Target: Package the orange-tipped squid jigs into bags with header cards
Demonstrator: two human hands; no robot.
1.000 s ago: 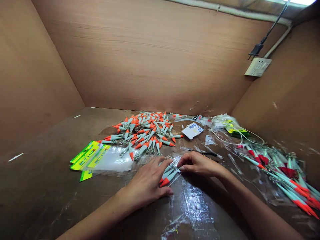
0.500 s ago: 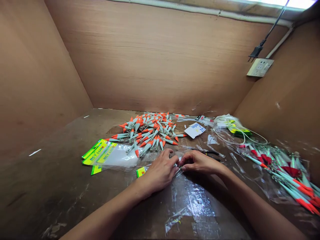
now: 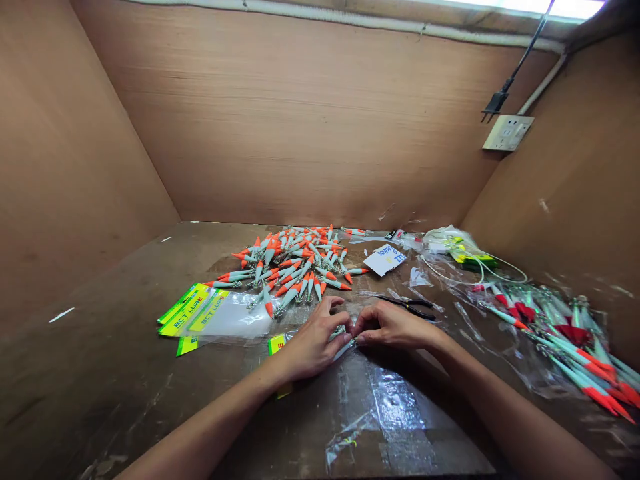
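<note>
My left hand (image 3: 313,341) and my right hand (image 3: 393,325) meet at the middle of the table, fingertips pinched on a clear plastic bag (image 3: 345,343) with a few lures inside. The bag's yellow header (image 3: 276,344) pokes out under my left wrist. A heap of pale-green lures with orange tips (image 3: 293,263) lies just beyond my hands. A stack of empty bags with yellow-green headers (image 3: 210,316) lies to the left of my left hand.
Black pliers (image 3: 413,307) lie beyond my right hand. A white handwritten card (image 3: 384,259) sits behind them. Bagged lures (image 3: 565,340) pile up at the right. Brown board walls enclose the table; a wall socket (image 3: 507,132) is on the right wall.
My left hand lifted off the bag and curled in, fingertips now meeting my right hand's at the bag's end. The lures in the bag are mostly hidden under my left hand.
</note>
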